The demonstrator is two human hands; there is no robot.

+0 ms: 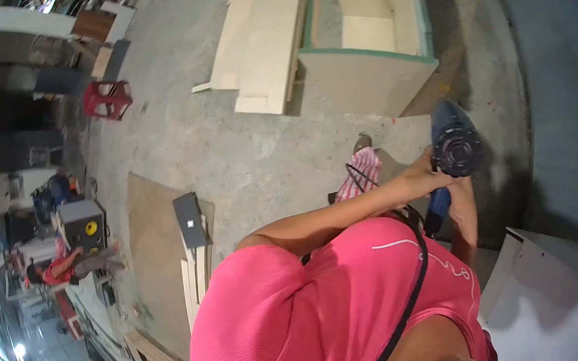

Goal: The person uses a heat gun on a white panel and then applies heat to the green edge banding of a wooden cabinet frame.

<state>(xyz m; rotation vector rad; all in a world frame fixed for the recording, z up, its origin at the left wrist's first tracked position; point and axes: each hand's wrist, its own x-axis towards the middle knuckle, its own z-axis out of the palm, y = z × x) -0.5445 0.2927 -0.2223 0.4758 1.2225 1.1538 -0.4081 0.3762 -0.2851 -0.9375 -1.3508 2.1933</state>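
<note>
- Curling against the side of the dark power tool (455, 143), the left hand (422, 173) looked closed on it.
- The right hand (460, 191) was at the tool's near side, partly hidden; I could not tell how its fingers were set.
- The tool hung over the floor (224, 153), near its right edge, where the wall (558, 62) rose.
- The green-edged cabinet (371, 80) stood just beyond, also toward that edge; a careless swing could have scuffed its corner.
- A black cord (422, 269) crossed the pink shirt (266, 320); if caught by an elbow, it could have upset the hold.
</note>
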